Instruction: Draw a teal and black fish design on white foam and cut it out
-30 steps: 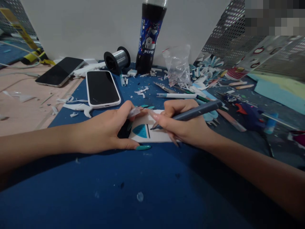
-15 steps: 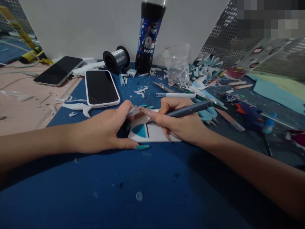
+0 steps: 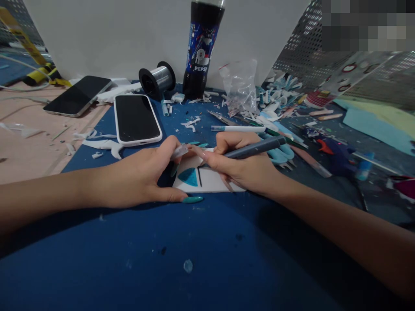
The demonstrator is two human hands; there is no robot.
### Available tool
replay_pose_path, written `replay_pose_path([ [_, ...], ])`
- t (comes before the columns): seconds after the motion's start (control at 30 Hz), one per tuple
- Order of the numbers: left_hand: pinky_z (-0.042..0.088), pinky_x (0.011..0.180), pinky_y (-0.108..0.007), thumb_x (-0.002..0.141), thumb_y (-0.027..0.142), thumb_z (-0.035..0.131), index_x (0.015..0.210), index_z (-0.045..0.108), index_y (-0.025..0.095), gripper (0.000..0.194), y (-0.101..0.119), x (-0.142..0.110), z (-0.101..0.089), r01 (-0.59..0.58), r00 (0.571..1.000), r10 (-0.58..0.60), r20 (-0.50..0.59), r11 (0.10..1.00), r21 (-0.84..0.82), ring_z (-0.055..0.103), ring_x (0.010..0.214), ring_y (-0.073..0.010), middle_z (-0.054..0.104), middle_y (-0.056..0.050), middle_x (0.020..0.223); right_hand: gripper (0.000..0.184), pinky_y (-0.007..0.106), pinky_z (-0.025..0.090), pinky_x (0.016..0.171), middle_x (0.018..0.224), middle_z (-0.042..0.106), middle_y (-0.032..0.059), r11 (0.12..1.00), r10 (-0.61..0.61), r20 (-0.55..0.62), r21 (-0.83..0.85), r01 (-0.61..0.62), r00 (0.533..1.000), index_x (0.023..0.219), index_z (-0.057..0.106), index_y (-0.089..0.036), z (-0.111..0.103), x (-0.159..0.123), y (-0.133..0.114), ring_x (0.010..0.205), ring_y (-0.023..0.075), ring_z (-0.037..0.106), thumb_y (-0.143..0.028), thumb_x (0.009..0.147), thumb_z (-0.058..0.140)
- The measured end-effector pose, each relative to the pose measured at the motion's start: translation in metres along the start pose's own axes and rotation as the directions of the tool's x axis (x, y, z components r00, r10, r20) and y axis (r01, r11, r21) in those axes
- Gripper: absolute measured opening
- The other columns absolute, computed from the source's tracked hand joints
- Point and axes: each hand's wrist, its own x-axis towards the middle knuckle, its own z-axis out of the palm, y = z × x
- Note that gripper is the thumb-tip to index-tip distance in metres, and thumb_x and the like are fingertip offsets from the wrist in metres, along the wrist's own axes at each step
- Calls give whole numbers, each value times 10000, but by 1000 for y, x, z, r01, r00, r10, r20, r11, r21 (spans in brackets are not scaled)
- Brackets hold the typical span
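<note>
A small white sheet [image 3: 217, 183] lies flat on the blue table, bearing a teal rounded triangle and a short dark line. My left hand [image 3: 152, 170] steadies its left end, thumb along the near edge and fingers bent towards the far edge. Beside that index finger shows a small translucent piece [image 3: 180, 151]; I cannot tell whether it is a nail or a cap. My right hand [image 3: 243, 162] is closed round a dark grey marker [image 3: 256, 147], resting over the sheet's right part. The marker's tip is hidden behind the fingers.
Behind the hands are a white-cased phone [image 3: 138, 119], a wire spool [image 3: 158, 80], a Pepsi bottle [image 3: 201, 52] and a plastic bag [image 3: 240, 88]. A white pen [image 3: 240, 128], light-blue scissors [image 3: 280, 153] and a glue gun [image 3: 337, 153] lie to the right, among scraps.
The whole view has shifted very slightly. Both hands, the marker and the white sheet keep nearly the same places relative to one another.
</note>
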Motion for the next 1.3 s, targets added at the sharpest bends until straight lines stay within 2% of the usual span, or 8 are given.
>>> replay_pose_path([
  [0.23, 306, 469, -261, 815, 589, 698, 890, 279, 267, 533, 3, -2, 2, 12, 999, -12, -32, 1000, -20, 521, 572, -169, 537, 31, 713, 531, 173, 299, 328, 417, 447, -96, 999, 16, -31, -27, -17, 999, 573, 384, -212, 0, 0, -1, 319, 53, 458, -296, 851, 829],
  [0.47, 275, 501, -273, 849, 525, 697, 888, 308, 266, 469, 10, -8, 2, 42, 997, -44, -69, 999, -32, 414, 555, -147, 447, 64, 684, 526, 189, 277, 337, 418, 430, -94, 999, 13, -30, -41, -14, 999, 560, 383, -214, -2, 0, -1, 326, 54, 442, -292, 849, 815],
  [0.63, 291, 467, -272, 799, 600, 719, 887, 307, 269, 536, 3, -2, 1, 16, 999, -17, -41, 1000, -20, 427, 544, -157, 466, 49, 693, 523, 188, 283, 337, 428, 432, -92, 998, 17, -37, -53, -19, 999, 555, 389, -211, -3, 0, 1, 331, 50, 433, -297, 845, 816],
  [0.7, 321, 465, -274, 781, 631, 723, 900, 317, 269, 557, -1, 0, 2, -5, 1000, 5, -18, 1000, -12, 465, 552, -168, 506, 37, 699, 523, 188, 280, 326, 429, 433, -94, 999, 14, -33, -38, -15, 999, 558, 383, -213, -3, 0, 2, 322, 52, 440, -291, 843, 815],
  [0.83, 407, 550, -287, 802, 681, 688, 937, 355, 262, 552, -6, 1, 3, -33, 999, 32, -38, 999, -21, 600, 684, -217, 624, -20, 789, 518, 183, 290, 322, 428, 424, -96, 999, 7, -19, -36, -8, 1000, 558, 374, -216, -2, 0, 1, 318, 49, 434, -259, 847, 802],
  [1.03, 390, 530, -279, 783, 699, 710, 948, 371, 259, 580, -9, 1, 3, -30, 999, 30, -36, 999, -11, 582, 621, -204, 615, -9, 753, 541, 180, 284, 325, 453, 411, -89, 999, 22, 11, -44, -21, 1000, 549, 364, -212, -4, 1, 0, 343, 45, 424, -300, 832, 816],
  [1.3, 411, 557, -283, 807, 674, 697, 963, 371, 256, 553, -7, 1, 2, -26, 999, 26, -22, 1000, -12, 603, 669, -213, 637, -27, 808, 480, 181, 308, 331, 458, 427, -93, 1000, 17, 66, -19, -15, 998, 547, 384, -209, -7, 0, 1, 333, 49, 452, -204, 832, 771],
])
